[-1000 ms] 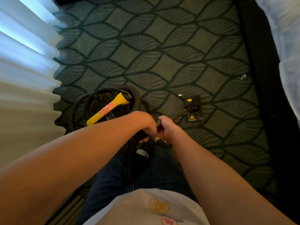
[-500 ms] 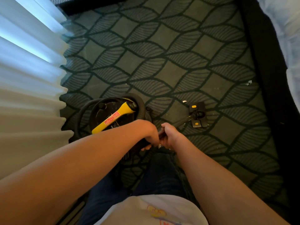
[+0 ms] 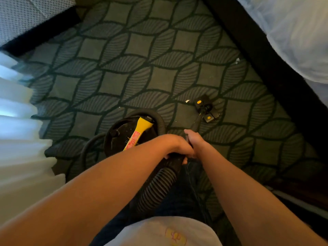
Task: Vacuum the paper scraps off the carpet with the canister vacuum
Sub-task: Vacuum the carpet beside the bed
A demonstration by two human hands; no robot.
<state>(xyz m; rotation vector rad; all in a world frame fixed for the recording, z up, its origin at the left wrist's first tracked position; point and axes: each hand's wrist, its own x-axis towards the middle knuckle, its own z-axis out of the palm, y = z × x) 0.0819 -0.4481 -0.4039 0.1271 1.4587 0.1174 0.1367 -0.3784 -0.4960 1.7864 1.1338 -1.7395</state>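
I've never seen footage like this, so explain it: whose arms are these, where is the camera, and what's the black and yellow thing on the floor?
The camera is worn on the person's head, so the arms are their own. The black canister vacuum with a yellow handle stands on the dark green leaf-patterned carpet. The left hand grips the black ribbed hose; the right hand grips the thin black wand leading to the black floor nozzle. A small white paper scrap lies beside the nozzle, another farther off.
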